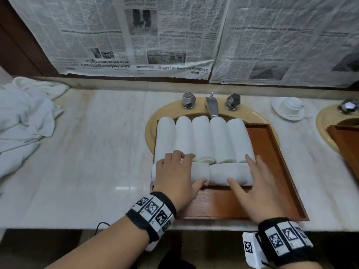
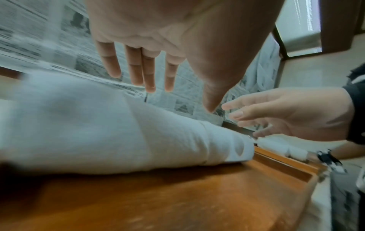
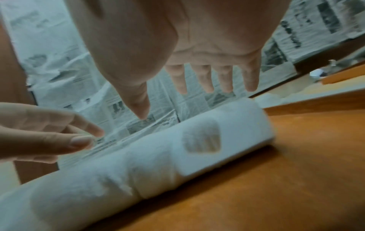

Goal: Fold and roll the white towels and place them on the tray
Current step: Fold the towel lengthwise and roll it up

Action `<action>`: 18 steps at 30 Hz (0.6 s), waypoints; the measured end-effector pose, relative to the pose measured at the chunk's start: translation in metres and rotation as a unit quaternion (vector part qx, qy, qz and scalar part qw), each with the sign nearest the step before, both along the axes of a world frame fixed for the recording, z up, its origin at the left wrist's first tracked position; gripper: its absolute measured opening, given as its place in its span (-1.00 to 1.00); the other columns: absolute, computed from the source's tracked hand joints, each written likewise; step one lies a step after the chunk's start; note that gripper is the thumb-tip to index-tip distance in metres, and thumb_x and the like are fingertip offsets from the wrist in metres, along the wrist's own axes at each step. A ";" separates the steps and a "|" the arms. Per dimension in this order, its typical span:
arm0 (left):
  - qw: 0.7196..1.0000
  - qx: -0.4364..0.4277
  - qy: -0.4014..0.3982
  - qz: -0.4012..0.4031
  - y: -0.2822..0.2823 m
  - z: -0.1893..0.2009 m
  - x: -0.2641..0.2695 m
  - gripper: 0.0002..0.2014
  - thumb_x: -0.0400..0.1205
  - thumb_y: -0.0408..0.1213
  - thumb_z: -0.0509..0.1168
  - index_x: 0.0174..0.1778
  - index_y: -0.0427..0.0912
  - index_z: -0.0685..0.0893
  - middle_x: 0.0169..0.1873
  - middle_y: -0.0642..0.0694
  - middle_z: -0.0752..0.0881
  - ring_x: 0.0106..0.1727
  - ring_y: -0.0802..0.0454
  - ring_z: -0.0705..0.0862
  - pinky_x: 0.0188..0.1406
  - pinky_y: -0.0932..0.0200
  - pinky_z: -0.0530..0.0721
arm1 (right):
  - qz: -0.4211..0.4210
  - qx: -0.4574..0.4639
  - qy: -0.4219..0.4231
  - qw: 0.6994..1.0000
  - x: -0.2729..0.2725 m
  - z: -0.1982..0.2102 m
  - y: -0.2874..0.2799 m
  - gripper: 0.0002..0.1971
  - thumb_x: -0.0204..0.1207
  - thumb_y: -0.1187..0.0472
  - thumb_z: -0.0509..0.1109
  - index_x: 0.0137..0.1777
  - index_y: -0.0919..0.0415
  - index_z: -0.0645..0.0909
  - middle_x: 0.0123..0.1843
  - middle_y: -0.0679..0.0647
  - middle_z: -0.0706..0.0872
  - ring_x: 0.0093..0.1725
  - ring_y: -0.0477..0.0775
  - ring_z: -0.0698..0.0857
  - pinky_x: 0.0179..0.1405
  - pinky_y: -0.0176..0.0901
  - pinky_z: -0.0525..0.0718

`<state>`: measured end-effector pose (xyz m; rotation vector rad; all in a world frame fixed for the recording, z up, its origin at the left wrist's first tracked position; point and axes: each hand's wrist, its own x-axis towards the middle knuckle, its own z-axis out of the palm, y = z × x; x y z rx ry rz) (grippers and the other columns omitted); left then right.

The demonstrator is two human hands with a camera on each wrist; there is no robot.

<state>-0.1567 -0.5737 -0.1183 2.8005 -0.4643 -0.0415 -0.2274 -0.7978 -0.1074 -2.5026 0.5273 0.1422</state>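
On the wooden tray (image 1: 272, 162) five rolled white towels (image 1: 204, 138) stand side by side at the far end, with two more rolls (image 1: 229, 174) lying crosswise just near of them. From the head view the left hand (image 1: 174, 171) seems laid over the left crosswise roll and the right hand (image 1: 260, 183) beside the right one; the wrist views instead show both palms hovering clear, fingers (image 2: 148, 75) straight and apart. Only the head view shows the loose towels (image 1: 25, 121) heaped far left on the marble surface (image 1: 97, 152)
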 end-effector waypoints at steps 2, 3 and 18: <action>0.999 -0.018 0.010 0.036 0.034 0.005 0.002 -0.32 0.55 0.43 0.23 0.54 0.19 0.46 0.33 0.05 0.51 0.36 -0.05 0.47 0.32 -0.06 0.45 | 0.029 0.007 -0.021 0.999 0.009 0.005 0.018 -0.18 0.56 -0.29 0.39 0.75 -0.35 0.07 0.83 -0.24 -0.08 0.80 -0.04 -0.08 0.78 0.23 0.07; 0.998 -0.027 0.014 0.058 0.055 0.008 0.003 -0.33 0.56 0.43 0.23 0.54 0.20 0.45 0.33 0.06 0.50 0.37 -0.03 0.46 0.32 -0.04 0.47 | 0.045 0.008 -0.031 0.998 0.014 0.008 0.030 -0.19 0.55 -0.30 0.38 0.75 -0.34 0.09 0.83 -0.24 -0.05 0.80 -0.06 -0.07 0.78 0.21 0.06; 0.883 -0.105 0.005 0.457 0.443 -0.002 0.023 -0.41 0.58 0.24 0.42 0.45 0.02 0.59 0.34 -0.12 0.61 0.41 -0.18 0.49 0.40 -0.11 0.49 | 0.421 0.022 -0.070 0.904 0.174 0.039 0.395 -0.31 0.70 -0.28 0.22 0.78 -0.23 0.12 0.82 -0.17 0.06 0.77 -0.10 0.06 0.73 -0.08 0.09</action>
